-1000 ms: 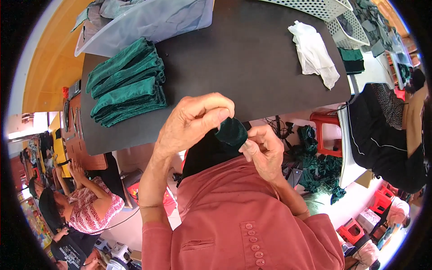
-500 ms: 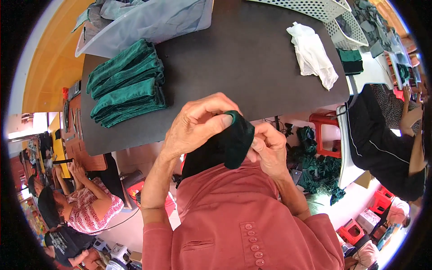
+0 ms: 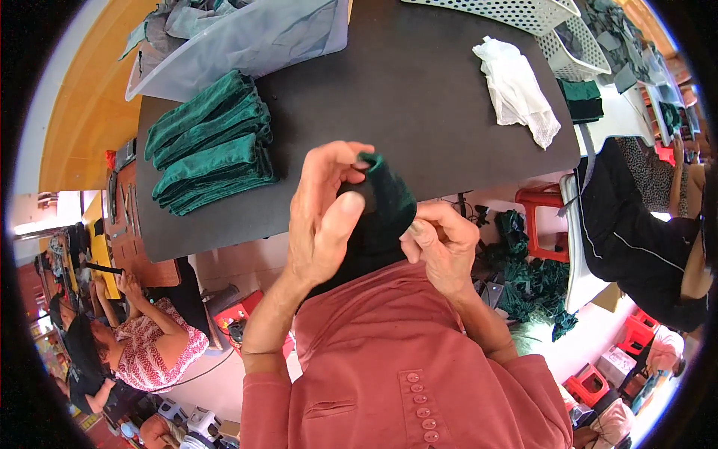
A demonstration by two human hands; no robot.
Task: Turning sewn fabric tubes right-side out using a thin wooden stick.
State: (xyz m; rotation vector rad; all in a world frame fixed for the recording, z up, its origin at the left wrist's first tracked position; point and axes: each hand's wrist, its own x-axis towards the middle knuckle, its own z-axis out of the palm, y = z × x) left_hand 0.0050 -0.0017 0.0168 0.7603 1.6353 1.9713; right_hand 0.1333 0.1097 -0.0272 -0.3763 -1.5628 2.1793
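Head view: dark green cloth (image 3: 385, 206) had unrolled since earlier frame; left hand (image 3: 325, 213) and right hand (image 3: 441, 243) both pinched it. Two folded green stacks (image 3: 209, 146) on table (image 3: 419, 105), one white cloth (image 3: 516, 90).

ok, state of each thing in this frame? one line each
left hand: gripping the dark green cloth piece
right hand: pinching the cloth's lower edge
dark green cloth piece: held up, bunched between both hands
green folded cloths: stacked on the black table
white cloth: crumpled, lying loose
clear plastic bin: holding grey fabric
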